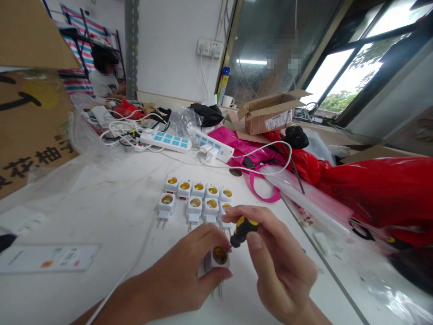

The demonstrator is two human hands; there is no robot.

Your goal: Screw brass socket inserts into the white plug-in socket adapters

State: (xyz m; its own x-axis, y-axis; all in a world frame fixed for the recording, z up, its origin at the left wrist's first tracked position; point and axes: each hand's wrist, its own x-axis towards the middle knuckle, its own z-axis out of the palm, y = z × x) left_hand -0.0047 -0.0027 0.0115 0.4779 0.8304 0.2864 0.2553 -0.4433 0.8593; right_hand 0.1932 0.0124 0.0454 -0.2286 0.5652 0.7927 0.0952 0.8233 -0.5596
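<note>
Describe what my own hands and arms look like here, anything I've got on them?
Your bare, ungloved left hand and bare, ungloved right hand show no rings, watch, bracelets or markings. No sleeve shows on the visible part of either arm. A thin white cable crosses over the left forearm.

The left hand (181, 268) partly hides a white plastic socket with gold-coloured lining (220, 256). The tip of the short black-and-yellow screwdriver (242, 230) is too small to follow clearly. The view's left edge cuts a brown cardboard box (37, 119).
</note>
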